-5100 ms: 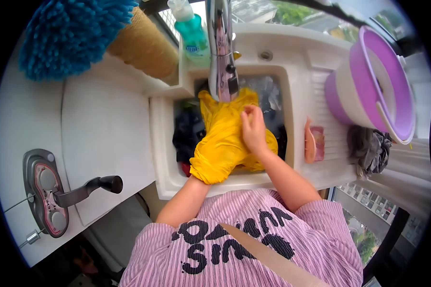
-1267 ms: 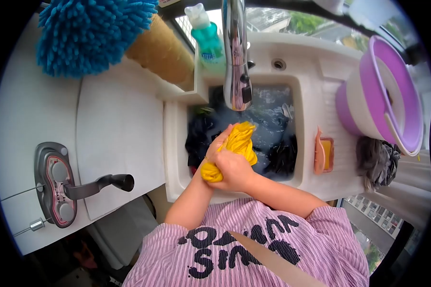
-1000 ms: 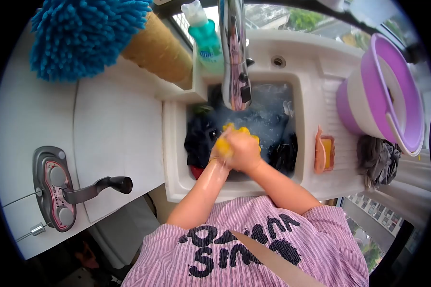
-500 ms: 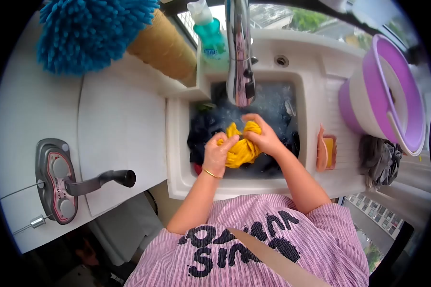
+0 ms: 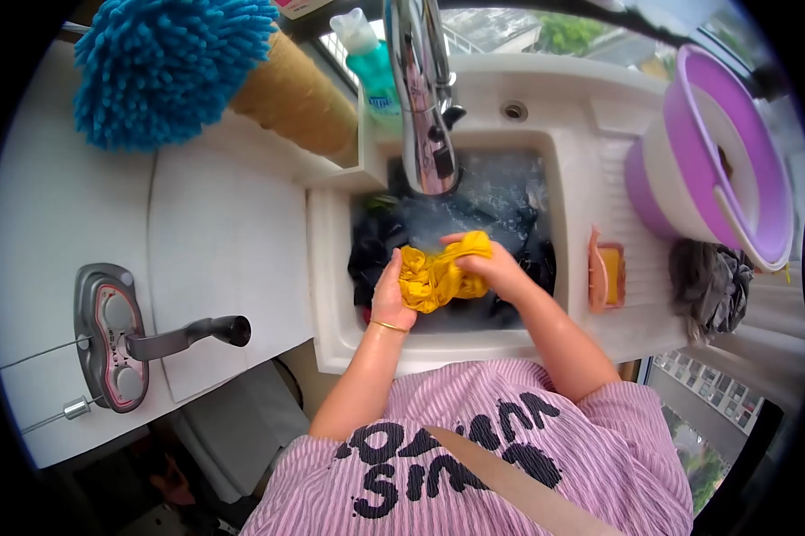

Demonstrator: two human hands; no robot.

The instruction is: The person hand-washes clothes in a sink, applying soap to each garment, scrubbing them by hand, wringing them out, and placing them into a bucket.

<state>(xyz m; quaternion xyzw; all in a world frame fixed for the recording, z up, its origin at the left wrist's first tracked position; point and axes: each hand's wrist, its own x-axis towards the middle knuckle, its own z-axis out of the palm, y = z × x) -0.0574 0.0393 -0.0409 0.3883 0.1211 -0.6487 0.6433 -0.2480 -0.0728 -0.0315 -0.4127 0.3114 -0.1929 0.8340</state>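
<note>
A bunched, wet yellow cloth (image 5: 431,284) is held between my two hands over the sink (image 5: 327,268). My left hand (image 5: 390,295), with a gold bangle at the wrist, cups its left side with the fingers fairly straight. My right hand (image 5: 496,266) grips the right end, thumb over the folds and some fingers hidden behind it. Below them, dark clothes (image 5: 371,259) soak in cloudy, sudsy water. A chrome faucet (image 5: 427,134) hangs just beyond my hands.
To the right stand a soap dish (image 5: 608,275), a purple and white bucket (image 5: 688,170) and a grey crumpled cloth (image 5: 713,286). A green soap bottle (image 5: 371,71), a brown post (image 5: 300,98) and a blue fluffy duster head (image 5: 166,71) are at the back left. A hand-crank device (image 5: 117,335) is mounted on the left.
My left hand has opened out from a pinch and turned along the cloth's side. The cloth has spread leftward into it, while my right hand keeps its grip. The view has shifted slightly.
</note>
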